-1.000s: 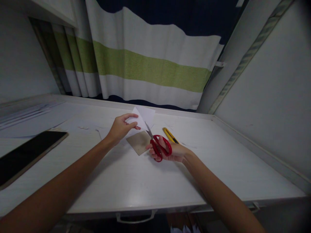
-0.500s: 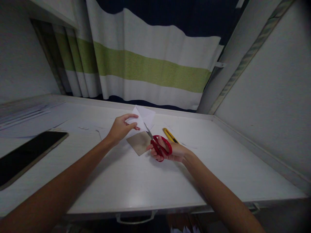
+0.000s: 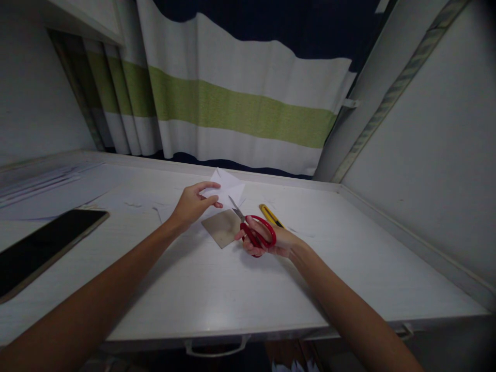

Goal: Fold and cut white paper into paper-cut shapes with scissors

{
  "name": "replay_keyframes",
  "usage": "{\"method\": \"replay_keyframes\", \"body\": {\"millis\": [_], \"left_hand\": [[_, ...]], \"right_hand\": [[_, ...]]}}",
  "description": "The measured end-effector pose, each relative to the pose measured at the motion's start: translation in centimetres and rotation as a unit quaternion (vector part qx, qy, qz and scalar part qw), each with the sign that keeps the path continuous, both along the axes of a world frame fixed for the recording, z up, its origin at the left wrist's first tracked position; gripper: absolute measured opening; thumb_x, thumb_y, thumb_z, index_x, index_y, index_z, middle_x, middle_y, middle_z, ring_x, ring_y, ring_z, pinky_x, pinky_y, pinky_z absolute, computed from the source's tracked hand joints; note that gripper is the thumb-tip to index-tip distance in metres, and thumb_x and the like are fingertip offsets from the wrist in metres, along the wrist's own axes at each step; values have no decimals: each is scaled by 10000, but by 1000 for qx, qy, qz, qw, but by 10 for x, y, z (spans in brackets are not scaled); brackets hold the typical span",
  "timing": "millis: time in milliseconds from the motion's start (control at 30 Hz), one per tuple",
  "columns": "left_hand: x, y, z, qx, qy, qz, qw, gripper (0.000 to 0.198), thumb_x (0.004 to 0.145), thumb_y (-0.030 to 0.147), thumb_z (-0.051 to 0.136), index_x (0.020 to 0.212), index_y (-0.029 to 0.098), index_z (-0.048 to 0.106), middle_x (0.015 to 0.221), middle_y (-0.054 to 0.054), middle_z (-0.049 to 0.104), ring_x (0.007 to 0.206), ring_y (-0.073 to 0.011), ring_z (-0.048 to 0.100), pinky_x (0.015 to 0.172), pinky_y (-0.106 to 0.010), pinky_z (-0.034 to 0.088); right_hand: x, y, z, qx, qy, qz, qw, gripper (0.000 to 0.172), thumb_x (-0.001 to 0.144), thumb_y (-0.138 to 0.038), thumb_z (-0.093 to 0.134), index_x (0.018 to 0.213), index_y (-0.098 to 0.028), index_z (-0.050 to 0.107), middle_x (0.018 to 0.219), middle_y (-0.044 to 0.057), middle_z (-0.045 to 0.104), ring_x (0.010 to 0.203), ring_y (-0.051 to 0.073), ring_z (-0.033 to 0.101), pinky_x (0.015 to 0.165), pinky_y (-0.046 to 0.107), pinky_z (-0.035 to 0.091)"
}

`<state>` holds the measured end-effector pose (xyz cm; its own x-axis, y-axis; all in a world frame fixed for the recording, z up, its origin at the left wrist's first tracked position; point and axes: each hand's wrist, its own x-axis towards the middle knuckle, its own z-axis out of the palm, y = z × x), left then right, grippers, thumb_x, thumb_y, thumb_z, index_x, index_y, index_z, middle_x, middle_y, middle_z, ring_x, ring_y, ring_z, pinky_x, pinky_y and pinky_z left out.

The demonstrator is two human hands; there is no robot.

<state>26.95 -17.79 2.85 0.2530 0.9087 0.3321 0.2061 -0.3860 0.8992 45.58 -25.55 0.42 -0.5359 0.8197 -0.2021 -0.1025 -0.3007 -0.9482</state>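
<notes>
Between the thumb and fingers of my left hand [image 3: 199,203] is a piece of white paper [image 3: 228,187], raised a little above the desk. My right hand [image 3: 253,238] grips red-handled scissors [image 3: 267,232], fingers through the loops. Their blades are slightly parted and lie over the paper's lower right edge, pointing up and left. Beneath the paper a grey-beige square card [image 3: 221,230] lies on the desk, partly covered. A yellow box cutter [image 3: 272,215] rests just beyond my right hand.
A black phone [image 3: 46,248] lies on the white desk [image 3: 217,294] at the left. Behind it are stacked white sheets [image 3: 42,191]. Small paper scraps [image 3: 134,204] are scattered near the back. A striped curtain [image 3: 232,108] hangs behind, and a wall [image 3: 434,170] bounds the right.
The scissor blades have shifted slightly and opened a bit, with the handles moving a little right. The paper's right part has changed its angle. My left hand stays nearly still.
</notes>
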Motion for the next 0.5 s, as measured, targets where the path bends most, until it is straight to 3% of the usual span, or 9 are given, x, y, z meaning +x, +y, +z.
{"method": "replay_keyframes", "body": {"millis": [500], "left_hand": [[1, -2, 2, 4, -13, 10, 1000, 362, 644, 187, 578, 997, 111, 558, 559, -10, 632, 604, -157, 629, 648, -252, 490]], "right_hand": [[1, 3, -5, -4, -14, -20, 1000, 538, 772, -569, 353, 853, -70, 537, 517, 4, 497, 387, 45, 392, 359, 189, 252]]}}
